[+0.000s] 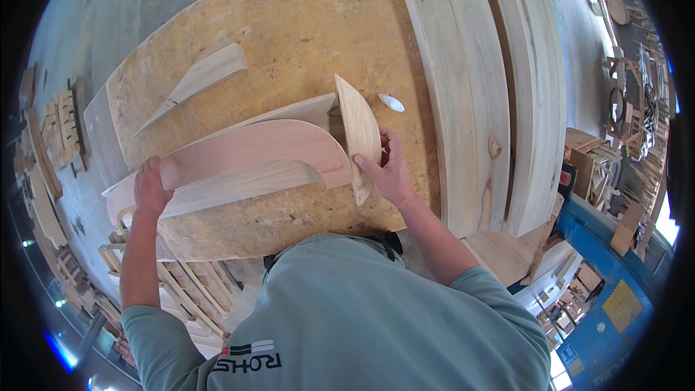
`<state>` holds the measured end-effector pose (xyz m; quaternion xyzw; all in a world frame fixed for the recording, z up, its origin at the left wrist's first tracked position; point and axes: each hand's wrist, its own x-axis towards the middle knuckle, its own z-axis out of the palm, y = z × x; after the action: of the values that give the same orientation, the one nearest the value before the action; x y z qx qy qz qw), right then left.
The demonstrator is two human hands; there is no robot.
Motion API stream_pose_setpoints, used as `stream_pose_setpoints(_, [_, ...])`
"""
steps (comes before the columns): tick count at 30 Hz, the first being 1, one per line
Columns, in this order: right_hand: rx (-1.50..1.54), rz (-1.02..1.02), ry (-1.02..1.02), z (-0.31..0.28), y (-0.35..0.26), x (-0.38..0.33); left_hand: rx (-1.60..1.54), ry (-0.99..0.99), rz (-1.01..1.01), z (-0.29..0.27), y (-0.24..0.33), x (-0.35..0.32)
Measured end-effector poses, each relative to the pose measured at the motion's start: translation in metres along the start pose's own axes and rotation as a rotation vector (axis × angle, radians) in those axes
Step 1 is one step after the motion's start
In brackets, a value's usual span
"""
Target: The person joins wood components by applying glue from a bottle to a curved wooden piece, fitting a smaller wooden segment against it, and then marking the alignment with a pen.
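- Head view, centre of the frame: a long curved board (246, 148) of smooth pinkish wood lies flat, arched like a bow, with a paler board beneath it showing grain.
- The left hand (150, 187), left of centre, is closed over the curved board's rounded end, fingers pressed together on top.
- The right hand (389, 168), right of centre, grips a pale leaf-shaped piece (359, 132) standing on edge at the board's other end; thumb on the near face, fingers wrapped behind it.
- One tapered wedge offcut (194, 80) lies apart in the upper left, and one small white oval disc (391, 102) sits just right of the leaf-shaped piece.
- The work surface is a rough chipboard tabletop (304, 14), yellowish and speckled.
- Three wide pale planks (470, 101) run along the right, one knotted.
- Stacked wooden frames (188, 297) fill the lower left; grey concrete floor (108, 7) shows upper left.
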<state>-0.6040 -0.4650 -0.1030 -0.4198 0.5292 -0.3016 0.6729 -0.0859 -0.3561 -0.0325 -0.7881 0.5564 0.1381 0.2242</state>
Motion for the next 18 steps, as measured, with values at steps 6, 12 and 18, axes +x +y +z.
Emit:
stream_pose_setpoints(6, [0.029, -0.035, -0.018, 0.000, 0.004, 0.001, -0.016, 0.003, 0.001, -0.001, 0.000, -0.001])
stream_pose_setpoints(12, [0.010, -0.024, 0.003, -0.001, 0.003, 0.000, -0.019, 0.022, 0.034, 0.000, -0.001, 0.002])
stream_pose_setpoints(18, [0.035, 0.005, 0.006, -0.001, 0.001, 0.002, -0.002, 0.018, 0.066, 0.000, -0.001, 0.000])
